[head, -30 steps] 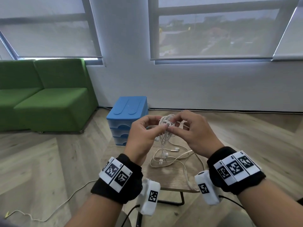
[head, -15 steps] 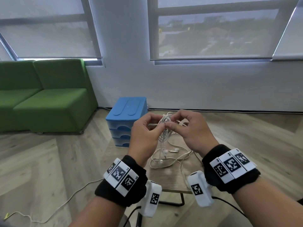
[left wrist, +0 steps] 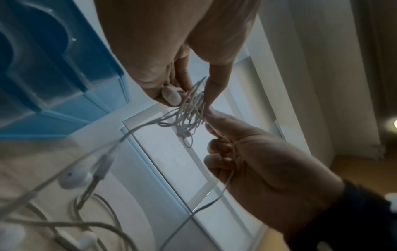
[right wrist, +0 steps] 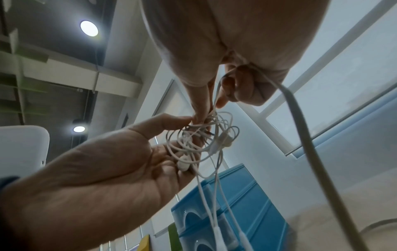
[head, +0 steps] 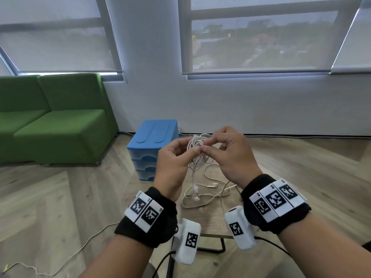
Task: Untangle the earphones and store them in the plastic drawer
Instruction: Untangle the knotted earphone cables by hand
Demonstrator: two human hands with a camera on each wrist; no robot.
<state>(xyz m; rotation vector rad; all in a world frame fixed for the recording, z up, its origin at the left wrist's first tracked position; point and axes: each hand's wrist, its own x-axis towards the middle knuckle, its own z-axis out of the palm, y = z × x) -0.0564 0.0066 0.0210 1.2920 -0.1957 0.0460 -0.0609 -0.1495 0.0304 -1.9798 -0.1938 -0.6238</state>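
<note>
A tangled bundle of white earphones (head: pixel 197 152) hangs above the small wooden table (head: pixel 210 221), held between both hands. My left hand (head: pixel 187 156) grips the knot from the left, with one earbud (left wrist: pixel 171 97) tucked in its fingers. From the right, my right hand (head: pixel 208 150) pinches a strand at the top of the tangle (right wrist: pixel 204 135). Loose cord and another earbud (head: pixel 213 185) trail down onto the table. The blue plastic drawer unit (head: pixel 154 141) stands at the table's far left, drawers closed.
A green sofa (head: pixel 56 121) sits to the left on the wood floor. A thin white cable (head: pixel 60 263) runs across the floor at lower left. A white wall with blinds-covered windows lies behind the table.
Both hands stay on the tangle at about the same height. The fingers have shifted a little on the knot, and the wrists have drawn slightly inward.
</note>
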